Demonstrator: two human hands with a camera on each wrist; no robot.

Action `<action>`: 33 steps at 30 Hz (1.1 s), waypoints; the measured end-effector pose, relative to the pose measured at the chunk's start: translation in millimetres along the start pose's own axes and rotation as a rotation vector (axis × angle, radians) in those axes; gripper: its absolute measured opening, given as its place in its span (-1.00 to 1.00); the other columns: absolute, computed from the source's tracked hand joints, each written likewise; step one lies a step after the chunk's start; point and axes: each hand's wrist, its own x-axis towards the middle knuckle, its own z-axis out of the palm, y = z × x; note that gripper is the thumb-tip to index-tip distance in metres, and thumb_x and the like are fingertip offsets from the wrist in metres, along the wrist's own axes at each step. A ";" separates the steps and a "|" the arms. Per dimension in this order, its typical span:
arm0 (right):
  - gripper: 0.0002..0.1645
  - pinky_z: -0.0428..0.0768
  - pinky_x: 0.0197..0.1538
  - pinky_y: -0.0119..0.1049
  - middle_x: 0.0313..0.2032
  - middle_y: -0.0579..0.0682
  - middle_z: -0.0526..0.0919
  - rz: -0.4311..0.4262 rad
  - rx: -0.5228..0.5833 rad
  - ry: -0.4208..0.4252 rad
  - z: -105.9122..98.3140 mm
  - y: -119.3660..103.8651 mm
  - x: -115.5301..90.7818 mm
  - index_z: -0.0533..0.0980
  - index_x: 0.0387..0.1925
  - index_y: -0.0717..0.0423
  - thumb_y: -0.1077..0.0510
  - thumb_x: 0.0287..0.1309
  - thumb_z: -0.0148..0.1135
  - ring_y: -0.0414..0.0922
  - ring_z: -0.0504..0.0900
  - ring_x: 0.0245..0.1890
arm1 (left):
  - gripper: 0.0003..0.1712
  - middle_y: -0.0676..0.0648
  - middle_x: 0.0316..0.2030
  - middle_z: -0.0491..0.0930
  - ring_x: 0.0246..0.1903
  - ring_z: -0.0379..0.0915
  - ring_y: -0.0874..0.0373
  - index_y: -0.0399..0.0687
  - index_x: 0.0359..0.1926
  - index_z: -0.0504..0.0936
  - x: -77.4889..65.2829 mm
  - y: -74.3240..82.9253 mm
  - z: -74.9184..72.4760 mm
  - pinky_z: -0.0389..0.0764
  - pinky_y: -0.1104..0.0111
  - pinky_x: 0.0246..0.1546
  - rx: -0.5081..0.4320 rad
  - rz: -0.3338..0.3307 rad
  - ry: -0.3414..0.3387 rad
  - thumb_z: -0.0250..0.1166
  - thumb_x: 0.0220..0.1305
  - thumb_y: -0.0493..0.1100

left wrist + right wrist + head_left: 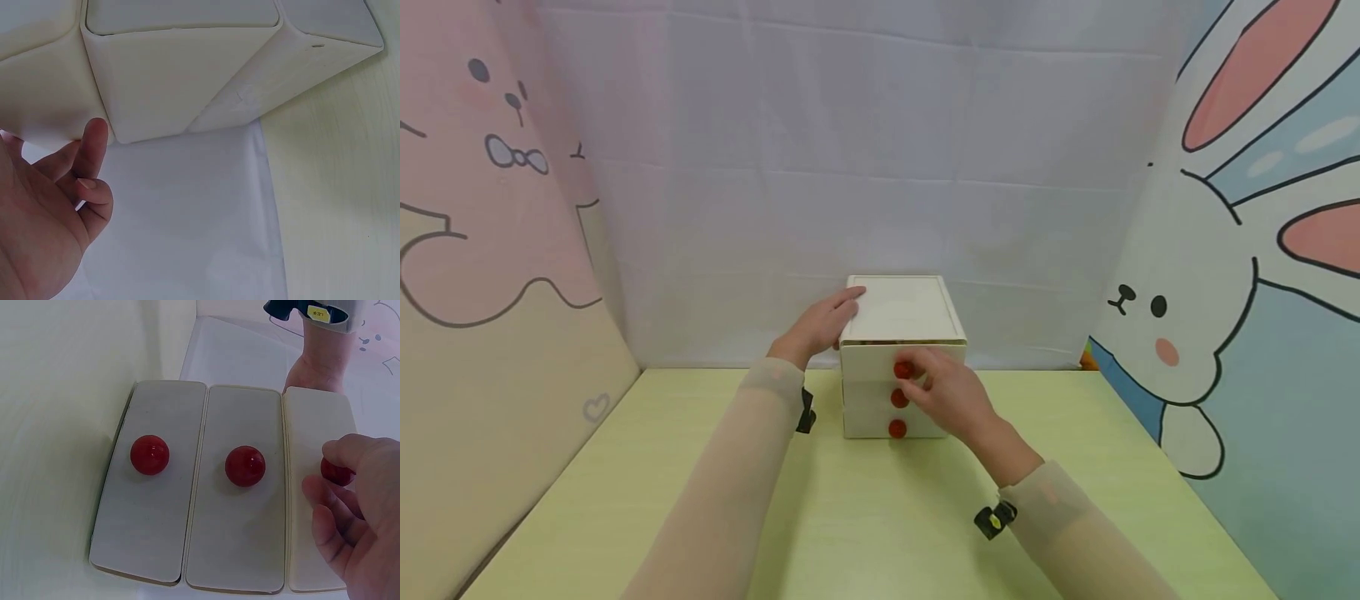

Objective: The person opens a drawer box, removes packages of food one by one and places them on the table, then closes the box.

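Observation:
A small white drawer cabinet [904,307] with three stacked drawers stands at the back of the table. Each drawer front carries a round red knob. My right hand [951,392] pinches the top drawer's knob [337,473] between thumb and fingers. A thin gap shows along the upper edge of the top drawer front. Below are the middle knob [245,466] and bottom knob [150,455], both untouched. My left hand [822,325] rests against the cabinet's upper left edge, one finger lying over the top. In the left wrist view its other fingers [94,150] are loosely bent beside the cabinet wall.
The pale yellow-green table [700,467] spreads out in front and to both sides. A white cloth [865,150] hangs right behind the cabinet. Printed cartoon curtains stand at left and right [1195,333]. A black device [996,521] is strapped at each wrist.

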 end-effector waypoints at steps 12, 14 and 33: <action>-0.68 0.59 -0.31 -0.38 -0.16 -0.17 0.68 0.001 -0.015 0.018 1.4 -4.8 -6.9 0.60 0.04 -0.11 0.11 0.26 0.40 -0.24 0.59 -0.36 | -0.40 0.05 0.53 0.19 -0.58 0.35 -0.04 0.55 0.56 0.14 0.5 -0.1 0.0 0.48 0.03 -0.01 -0.005 -0.010 -0.010 -0.28 0.57 0.26; -0.67 0.59 -0.31 -0.38 -0.17 -0.17 0.68 0.000 -0.014 0.023 1.5 -6.2 -8.3 0.60 0.04 -0.11 0.11 0.26 0.41 -0.24 0.58 -0.37 | -0.40 0.05 0.52 0.20 -0.58 0.35 -0.04 0.54 0.56 0.14 0.2 -0.1 -0.3 0.49 0.02 -0.02 -0.010 -0.008 -0.007 -0.27 0.57 0.26; -0.68 0.56 -0.36 -0.43 -0.18 -0.16 0.64 -0.014 -0.026 0.052 3.6 -13.7 -16.7 0.58 0.04 -0.10 0.09 0.27 0.40 -0.17 0.60 -0.39 | -0.39 0.06 0.52 0.19 -0.55 0.31 -0.06 0.52 0.57 0.14 -2.2 -0.1 -1.3 0.54 0.09 -0.26 -0.010 -0.010 -0.009 -0.28 0.57 0.27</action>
